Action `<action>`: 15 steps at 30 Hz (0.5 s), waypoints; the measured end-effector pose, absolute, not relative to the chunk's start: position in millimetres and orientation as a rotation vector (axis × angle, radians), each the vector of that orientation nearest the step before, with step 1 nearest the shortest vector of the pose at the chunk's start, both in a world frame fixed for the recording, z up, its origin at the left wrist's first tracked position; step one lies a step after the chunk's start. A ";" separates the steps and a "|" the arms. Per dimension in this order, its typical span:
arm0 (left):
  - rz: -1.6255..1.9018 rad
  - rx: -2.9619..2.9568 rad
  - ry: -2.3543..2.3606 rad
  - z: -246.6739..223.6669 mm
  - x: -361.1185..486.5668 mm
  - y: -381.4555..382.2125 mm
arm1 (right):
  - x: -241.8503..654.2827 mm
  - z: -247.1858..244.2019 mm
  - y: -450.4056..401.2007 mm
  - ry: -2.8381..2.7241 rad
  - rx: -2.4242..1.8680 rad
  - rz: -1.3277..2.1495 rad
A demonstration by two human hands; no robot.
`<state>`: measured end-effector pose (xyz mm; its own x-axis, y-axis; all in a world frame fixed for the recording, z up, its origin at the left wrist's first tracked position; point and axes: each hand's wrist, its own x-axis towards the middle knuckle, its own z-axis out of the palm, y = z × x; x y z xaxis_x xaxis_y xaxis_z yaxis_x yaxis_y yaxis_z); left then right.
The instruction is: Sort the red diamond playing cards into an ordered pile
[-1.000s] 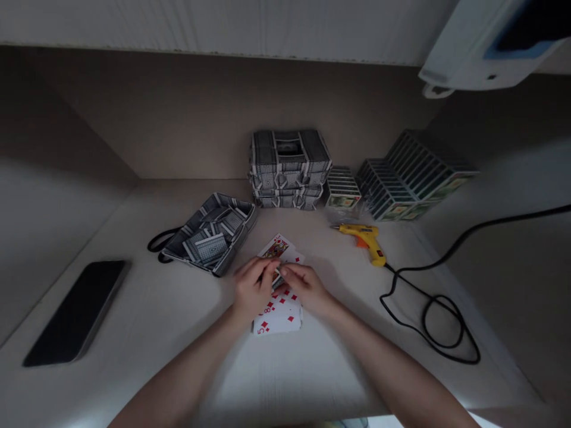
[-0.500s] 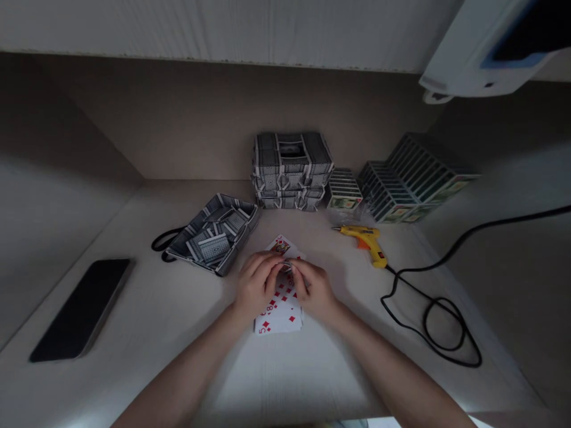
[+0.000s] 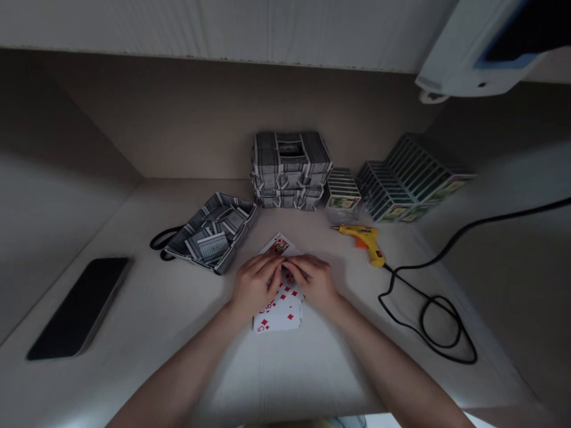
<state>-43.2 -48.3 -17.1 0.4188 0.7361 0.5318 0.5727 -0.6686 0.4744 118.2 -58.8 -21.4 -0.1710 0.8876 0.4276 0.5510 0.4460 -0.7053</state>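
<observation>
My left hand (image 3: 257,280) and my right hand (image 3: 313,282) meet fingertip to fingertip over a pile of playing cards (image 3: 279,320). Both are closed in a pinch on what looks like a bent playing card (image 3: 285,264); most of it is hidden behind my fingers. The pile lies face up, fanned out, with red diamonds showing, a five at the near end and a picture card at the far end. Left of the pile stands an open tray made of patterned cards (image 3: 228,261), holding folded cards.
A lidded box of patterned cards (image 3: 289,172) stands at the back. Beside it are several stacked card packs (image 3: 388,193). A yellow glue gun (image 3: 366,238) with a looping black cord (image 3: 426,336) lies right. A black phone (image 3: 80,309) lies left. A shelf (image 3: 223,30) overhangs above.
My fingers have closed in further over the bent card, and the right hand's fingers now lie flatter across it. Less of the card shows. The whole view has shifted slightly.
</observation>
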 end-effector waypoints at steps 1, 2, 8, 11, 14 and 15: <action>1.090 2.457 1.161 -16.9 -42.9 -48.4 | 118.2 -21.5 -58.6 -1.855 -1.216 0.483; 1.097 2.462 1.168 -16.8 -42.5 -48.6 | 118.2 -21.7 -58.5 -1.862 -1.212 0.466; 1.150 2.504 1.220 -17.1 -41.2 -49.4 | 114.8 -20.8 -61.9 -1.919 -1.208 0.308; 1.133 2.534 1.234 -16.1 -40.8 -49.8 | 111.9 -18.7 -66.3 -1.948 -1.256 0.197; 1.137 2.551 1.239 -15.6 -39.6 -50.2 | 110.9 -17.8 -68.3 -1.961 -1.298 0.191; 1.139 2.546 1.240 -15.9 -39.2 -50.2 | 111.0 -18.3 -68.0 -1.951 -1.306 0.221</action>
